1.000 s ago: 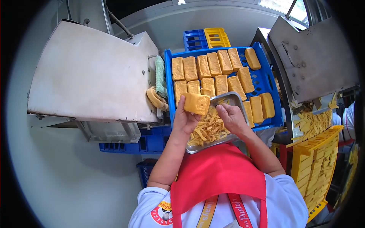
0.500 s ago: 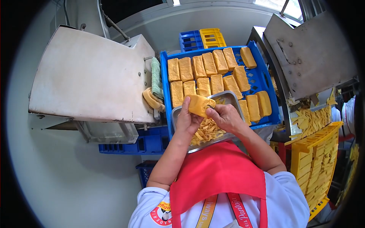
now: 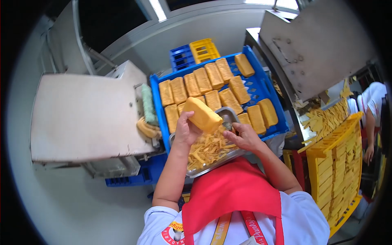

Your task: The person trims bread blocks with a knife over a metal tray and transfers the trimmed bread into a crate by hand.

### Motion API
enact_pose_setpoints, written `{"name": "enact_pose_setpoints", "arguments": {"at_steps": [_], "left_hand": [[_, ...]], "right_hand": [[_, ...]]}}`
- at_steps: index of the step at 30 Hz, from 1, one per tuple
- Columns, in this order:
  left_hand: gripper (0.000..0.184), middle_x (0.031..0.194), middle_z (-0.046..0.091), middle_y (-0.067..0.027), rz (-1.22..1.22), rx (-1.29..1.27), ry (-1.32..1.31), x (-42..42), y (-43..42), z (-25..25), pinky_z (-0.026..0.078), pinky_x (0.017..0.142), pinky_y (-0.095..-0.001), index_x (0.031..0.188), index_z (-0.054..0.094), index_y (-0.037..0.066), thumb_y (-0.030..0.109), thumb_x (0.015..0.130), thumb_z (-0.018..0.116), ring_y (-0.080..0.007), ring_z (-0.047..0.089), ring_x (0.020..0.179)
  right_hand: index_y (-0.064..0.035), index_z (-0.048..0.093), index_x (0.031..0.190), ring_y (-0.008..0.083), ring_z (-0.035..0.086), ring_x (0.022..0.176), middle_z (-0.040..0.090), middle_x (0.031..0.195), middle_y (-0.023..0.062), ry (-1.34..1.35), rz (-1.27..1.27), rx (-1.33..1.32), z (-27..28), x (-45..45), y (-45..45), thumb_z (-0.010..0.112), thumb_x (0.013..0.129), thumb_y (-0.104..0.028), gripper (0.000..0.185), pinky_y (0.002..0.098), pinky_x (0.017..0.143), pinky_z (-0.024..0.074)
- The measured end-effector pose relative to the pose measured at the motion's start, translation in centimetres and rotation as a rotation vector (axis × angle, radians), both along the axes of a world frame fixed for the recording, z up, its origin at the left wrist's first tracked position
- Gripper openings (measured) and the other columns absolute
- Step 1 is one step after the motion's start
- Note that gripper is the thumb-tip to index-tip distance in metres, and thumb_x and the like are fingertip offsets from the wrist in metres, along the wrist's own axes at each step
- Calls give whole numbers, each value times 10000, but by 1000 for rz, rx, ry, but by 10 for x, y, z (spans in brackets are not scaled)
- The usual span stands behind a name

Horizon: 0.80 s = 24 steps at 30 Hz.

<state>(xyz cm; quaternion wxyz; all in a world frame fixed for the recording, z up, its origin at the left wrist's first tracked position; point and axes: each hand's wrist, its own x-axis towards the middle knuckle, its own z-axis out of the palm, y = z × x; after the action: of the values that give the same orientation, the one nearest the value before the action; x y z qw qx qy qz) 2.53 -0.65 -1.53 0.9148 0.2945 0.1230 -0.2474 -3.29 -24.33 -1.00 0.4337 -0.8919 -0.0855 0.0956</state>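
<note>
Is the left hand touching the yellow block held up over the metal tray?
Touching. The head view shows the left hand gripping the yellow block, with the thumb against its left end.

A: Room past the grip [image 3: 188, 131]?
B: Pale wall [image 3: 228, 29]. Above it, dark opening [image 3: 110, 30] far left, bright strip [image 3: 157, 10], bright pane [image 3: 277, 3] far right.
A: Sides?
B: Pale metal housing [image 3: 85, 118] left of grip, grey metal panel [image 3: 318, 51] right and beyond.
A: Floor?
B: Unclear. Pale surface [image 3: 90, 208] near-left, could be wall.
</note>
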Motion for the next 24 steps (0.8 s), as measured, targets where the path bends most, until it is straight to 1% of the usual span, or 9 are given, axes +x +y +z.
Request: {"name": "enact_pose_setpoints", "arguments": {"at_steps": [4, 6, 9, 11, 14, 16, 20, 22, 24], "left_hand": [[755, 1290, 530, -138, 30, 567, -200, 40, -73, 28, 500, 978, -468, 1480, 278, 108, 146, 853, 697, -229, 612, 1087], [820, 1281, 516, -174, 23, 608, -318, 74, -115, 11, 507, 959, -430, 1487, 281, 75, 197, 826, 751, -256, 589, 1104], [804, 1222, 529, -183, -2, 1074, -741, 126, -174, -40, 522, 892, -409, 1494, 290, 124, 369, 863, 725, -277, 599, 1089], [831, 1273, 482, -245, -84, 1626, -733, 133, -210, -21, 467, 996, -423, 1399, 415, 11, 487, 803, 745, -393, 564, 1154], [790, 1261, 477, -284, -189, 1733, -733, 180, -240, -53, 452, 1011, -445, 1382, 450, 9, 550, 846, 657, -428, 544, 1163], [645, 1306, 472, -286, -196, 1775, -858, 214, -246, -75, 456, 1000, -451, 1376, 509, 98, 521, 895, 582, -423, 540, 1173], [661, 1315, 483, -290, -368, 1958, -909, 245, -258, -95, 452, 1012, -447, 1382, 507, 125, 546, 879, 583, -428, 546, 1173], [705, 1321, 484, -289, -485, 1992, -816, 245, -270, -86, 454, 1013, -446, 1396, 489, 118, 567, 862, 593, -433, 549, 1172], [832, 1329, 491, -270, -429, 2022, -642, 243, -277, -79, 468, 1004, -446, 1431, 417, 102, 576, 794, 666, -437, 560, 1173]], "right_hand": [[22, 568, 696, 275, 537, 542, 548, 595, 169, 110, -202, 102, -2, -11, -46, 682, 880, -429, 500, 417, 528, 407], [24, 563, 699, 268, 535, 537, 543, 594, 169, 112, -256, 80, 0, -20, -66, 683, 881, -429, 502, 413, 523, 406], [27, 563, 711, 261, 528, 532, 534, 593, 171, 138, -327, 87, -10, -35, -92, 681, 884, -430, 502, 408, 519, 404], [20, 586, 747, 273, 524, 539, 536, 600, 173, 173, -349, 110, -23, -43, -108, 669, 892, -434, 484, 404, 534, 415], [17, 597, 770, 283, 540, 556, 547, 614, 174, 228, -383, 136, -15, -46, -126, 662, 894, -443, 481, 407, 551, 428], [9, 601, 776, 289, 557, 570, 558, 627, 175, 225, -409, 142, -18, -50, -135, 654, 898, -453, 481, 410, 563, 437], [-9, 604, 767, 317, 572, 575, 561, 622, 180, 269, -393, 125, -21, -54, -147, 635, 910, -468, 482, 423, 564, 439], [-13, 585, 737, 145, 471, 539, 509, 568, 100, 244, -375, 129, -26, -56, -151, 683, 910, -416, 450, 348, 511, 385], [-9, 589, 746, 157, 466, 539, 505, 572, 116, 252, -379, 134, -25, -56, -153, 672, 914, -425, 456, 360, 514, 380]]}}
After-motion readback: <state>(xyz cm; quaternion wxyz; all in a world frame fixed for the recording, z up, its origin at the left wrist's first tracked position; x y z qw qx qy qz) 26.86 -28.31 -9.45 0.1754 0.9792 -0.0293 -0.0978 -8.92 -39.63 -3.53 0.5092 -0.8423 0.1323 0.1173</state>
